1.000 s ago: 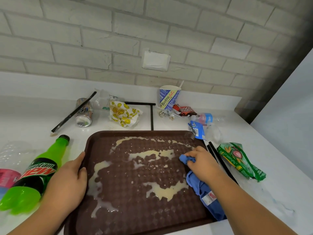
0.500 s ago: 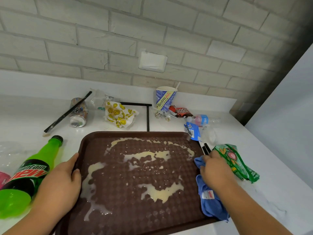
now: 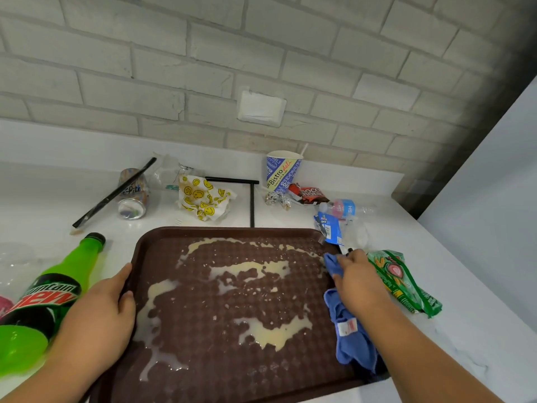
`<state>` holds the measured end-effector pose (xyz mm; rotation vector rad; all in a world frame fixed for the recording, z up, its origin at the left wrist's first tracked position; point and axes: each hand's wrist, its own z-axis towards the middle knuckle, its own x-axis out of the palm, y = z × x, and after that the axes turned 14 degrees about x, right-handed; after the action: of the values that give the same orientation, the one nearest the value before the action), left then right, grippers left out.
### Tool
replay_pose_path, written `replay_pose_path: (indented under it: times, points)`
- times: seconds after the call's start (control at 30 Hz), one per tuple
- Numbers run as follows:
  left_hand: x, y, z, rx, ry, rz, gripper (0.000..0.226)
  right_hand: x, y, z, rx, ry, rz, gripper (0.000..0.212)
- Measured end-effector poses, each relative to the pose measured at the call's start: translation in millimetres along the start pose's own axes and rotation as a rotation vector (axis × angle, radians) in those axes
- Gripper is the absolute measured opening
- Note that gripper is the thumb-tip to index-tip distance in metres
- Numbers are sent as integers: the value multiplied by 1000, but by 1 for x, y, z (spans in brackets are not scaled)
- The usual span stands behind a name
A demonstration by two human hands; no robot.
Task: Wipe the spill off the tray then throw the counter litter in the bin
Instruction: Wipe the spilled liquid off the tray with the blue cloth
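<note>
A brown tray [image 3: 232, 232] lies on the white counter with a pale creamy spill [image 3: 270, 331] spread over its dimpled surface. My left hand [image 3: 98, 312] grips the tray's left rim, thumb over the edge. My right hand [image 3: 360, 283] holds a blue cloth [image 3: 348, 341] bunched at the tray's right edge; the cloth trails toward me. Litter lies around: a green soda bottle [image 3: 49, 289], a crushed can [image 3: 132, 194], a smiley-print wrapper [image 3: 203, 200], a paper cup [image 3: 280, 171], a green snack bag [image 3: 406, 282].
Black straws [image 3: 113, 193] and a black L-shaped strip [image 3: 252, 199] lie behind the tray. Foil balls [image 3: 277, 199], a chocolate wrapper [image 3: 308, 194], a blue packet [image 3: 329, 228] and a small clear bottle [image 3: 345, 207] sit at the back right. A brick wall rises behind. No bin in view.
My right hand drew the blue cloth from the tray's middle right to its right edge. My left hand stayed on the left rim. The camera tilted slightly.
</note>
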<state>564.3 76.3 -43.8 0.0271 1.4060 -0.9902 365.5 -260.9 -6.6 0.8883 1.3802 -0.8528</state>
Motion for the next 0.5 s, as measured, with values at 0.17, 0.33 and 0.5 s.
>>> replay_pose_path:
  times: [0.17, 0.33, 0.5]
  points:
    - [1, 2, -1, -5, -1, -11, 51, 8, 13, 10, -28, 104, -68, 13]
    - [2, 3, 0, -9, 3, -17, 51, 11, 16, 11, -15, 59, -163, 31]
    - [1, 0, 0, -9, -7, -8, 50, 1, 20, 23, -63, 82, -139, 28]
